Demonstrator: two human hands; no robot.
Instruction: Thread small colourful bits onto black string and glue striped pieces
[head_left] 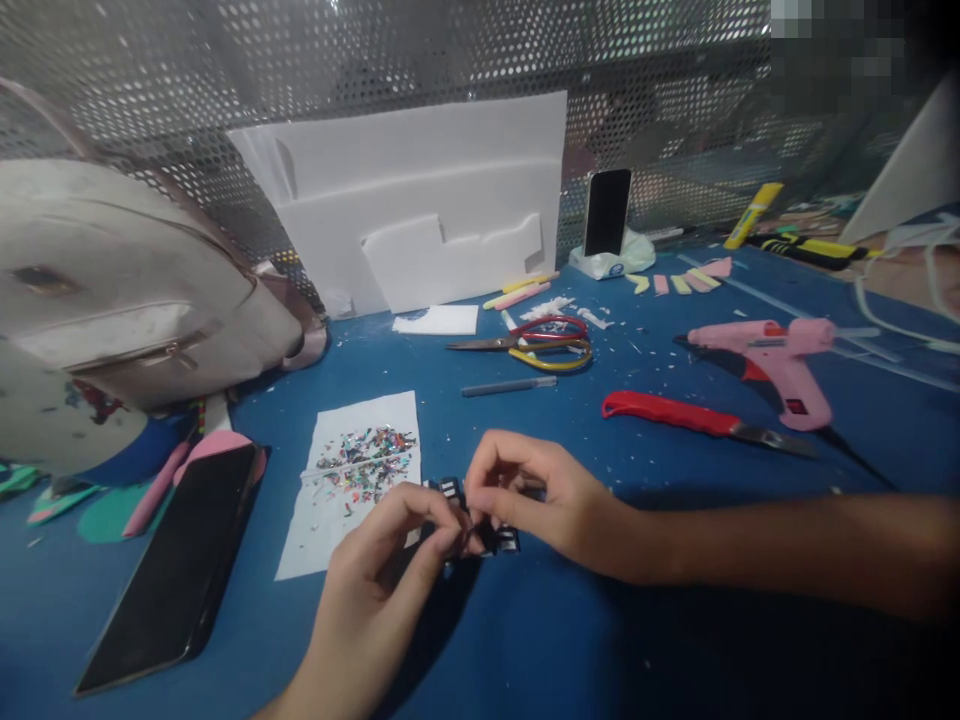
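My left hand (390,560) and my right hand (547,500) meet low in the middle of the head view. Thumb and fingers of each are pinched together, the fingertips nearly touching. Whatever they pinch is too small and too covered to make out. Right under the fingers lies a small black piece with white marks (508,540), mostly hidden by them. Beside my left hand, a creased white paper sheet (296,550) carries a scatter of shiny multicoloured flakes (367,462).
Beyond my hands lie a thin grey stick (510,386), scissors (551,343) and a red-handled cutter (667,410). A pink glue gun (772,355) rests at right. On the left are a black phone (169,570) and a pale backpack (135,270). White foam board (450,190) stands behind.
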